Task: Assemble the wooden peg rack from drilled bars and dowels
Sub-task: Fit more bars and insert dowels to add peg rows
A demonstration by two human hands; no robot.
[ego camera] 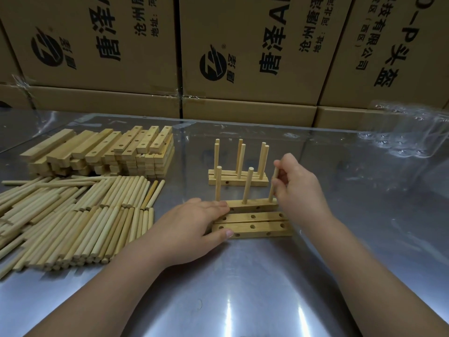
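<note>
Three drilled wooden bars lie side by side in front of me. The far bar (252, 205) has two dowels standing upright in it, and a third dowel (273, 188) at its right end is pinched by my right hand (297, 188). My left hand (194, 224) lies flat over the left ends of the bars, thumb against the near bar (257, 231) and fingers on the far one. The middle bar (255, 216) has empty holes. Behind them stands a finished peg rack (239, 177) with several upright dowels.
A stack of drilled bars (104, 152) sits at the back left, with a large pile of loose dowels (73, 220) in front of it. Cardboard boxes (243, 57) wall off the back. Crumpled clear plastic (403, 132) lies at the right. The table (243, 300) is shiny metal.
</note>
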